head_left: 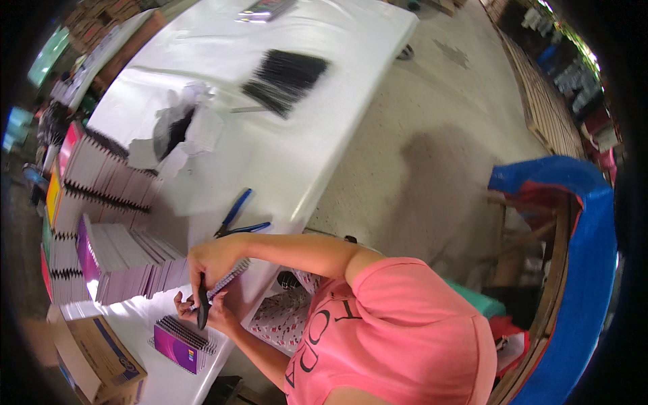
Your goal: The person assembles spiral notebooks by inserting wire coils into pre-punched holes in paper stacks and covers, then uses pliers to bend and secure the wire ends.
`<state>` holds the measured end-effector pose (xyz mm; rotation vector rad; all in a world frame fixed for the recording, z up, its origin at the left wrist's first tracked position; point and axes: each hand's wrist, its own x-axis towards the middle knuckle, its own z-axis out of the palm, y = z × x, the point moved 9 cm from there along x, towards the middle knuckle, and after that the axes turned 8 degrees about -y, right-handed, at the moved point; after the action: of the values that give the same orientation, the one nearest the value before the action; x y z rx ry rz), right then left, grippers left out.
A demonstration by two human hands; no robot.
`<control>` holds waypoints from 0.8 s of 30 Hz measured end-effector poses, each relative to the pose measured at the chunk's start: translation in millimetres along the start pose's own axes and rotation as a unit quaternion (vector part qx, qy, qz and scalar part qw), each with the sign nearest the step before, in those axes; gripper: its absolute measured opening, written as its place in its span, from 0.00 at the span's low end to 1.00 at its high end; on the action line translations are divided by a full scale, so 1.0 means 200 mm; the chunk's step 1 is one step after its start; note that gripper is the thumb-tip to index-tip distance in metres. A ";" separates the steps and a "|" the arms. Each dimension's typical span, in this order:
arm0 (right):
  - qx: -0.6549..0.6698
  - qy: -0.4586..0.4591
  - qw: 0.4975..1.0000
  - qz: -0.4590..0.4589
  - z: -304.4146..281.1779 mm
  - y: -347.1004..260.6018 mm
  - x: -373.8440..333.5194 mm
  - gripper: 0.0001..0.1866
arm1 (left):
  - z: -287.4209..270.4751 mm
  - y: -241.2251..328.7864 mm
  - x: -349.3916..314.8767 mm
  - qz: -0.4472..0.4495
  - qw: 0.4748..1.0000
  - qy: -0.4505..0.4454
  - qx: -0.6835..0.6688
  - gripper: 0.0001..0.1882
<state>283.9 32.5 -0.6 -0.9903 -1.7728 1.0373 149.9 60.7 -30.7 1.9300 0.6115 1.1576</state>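
Observation:
My right hand (pixel 208 258), on the arm higher in the picture, closes on a long black tool (pixel 202 312) whose exact kind I cannot make out. My left hand (pixel 219 316), lower down, grips the near end of a small spiral notebook (pixel 233 278) with a purple edge, its fingers curled around beside the black tool. Much of that notebook is hidden by the hands and right forearm. Blue-handled pliers (pixel 234 214) lie with handles spread on the table just beyond my right wrist. Another purple spiral notebook (pixel 179 345) rests near my left hand.
Stacks of spiral-bound notebooks (pixel 101 175) and purple-covered books (pixel 128 253) stand on the white table (pixel 270 155). Crumpled white paper (pixel 202 128) and a bundle of black wire-like strips (pixel 290 74) lie farther along. An open cardboard box (pixel 101 358) sits at lower left; a blue-edged chair (pixel 587 270) is at right.

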 end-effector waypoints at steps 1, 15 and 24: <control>-0.105 -0.013 0.994 0.026 0.01 0.02 0.02 0.18 | -0.01 -0.02 -0.01 0.018 1.000 -0.006 0.016 0.46; -0.505 0.344 0.778 0.146 -0.52 0.03 -0.22 0.09 | -0.02 -0.12 0.00 -0.111 0.992 0.008 -0.061 0.28; -0.436 0.276 0.789 0.335 -0.27 0.07 -0.65 0.32 | -0.13 -0.19 -0.04 -0.201 0.956 0.116 -0.181 0.19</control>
<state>380.1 -66.5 -30.4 -2.3417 -1.3601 0.1359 122.8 86.7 -59.2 1.2963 0.8094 1.1445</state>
